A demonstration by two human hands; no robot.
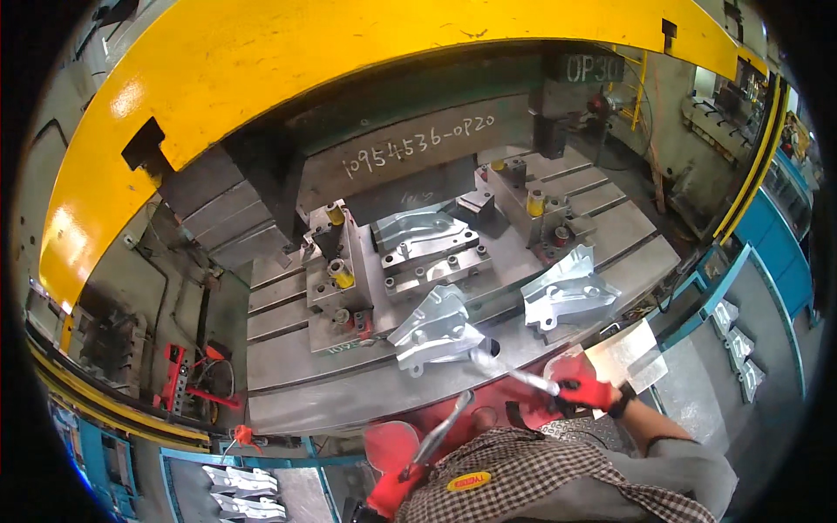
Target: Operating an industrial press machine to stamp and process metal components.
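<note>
- Red glove fabric covers the right hand, which is closed around a pale rod-shaped tool slanting up and left over the front of the press bed.
- The left hand, gloved in red too, grips a grey metal tool whose far end points up and right, near the bed's front edge.
- A silvery near-left part, bent and stamped, lies on the bed in front of the die block; the pale tool's far end is at its lower right side, and I cannot tell if they touch.
- A similar near-right part lies well apart from it, farther right.
- 1 more, the rear part, sits on top of the die block.
- To the right, 3 small-looking metal pieces lie on a blue-framed table.
- At lower left, silvery stampings lie on another blue-framed stand.
- A yellow beam arches overhead.
</note>
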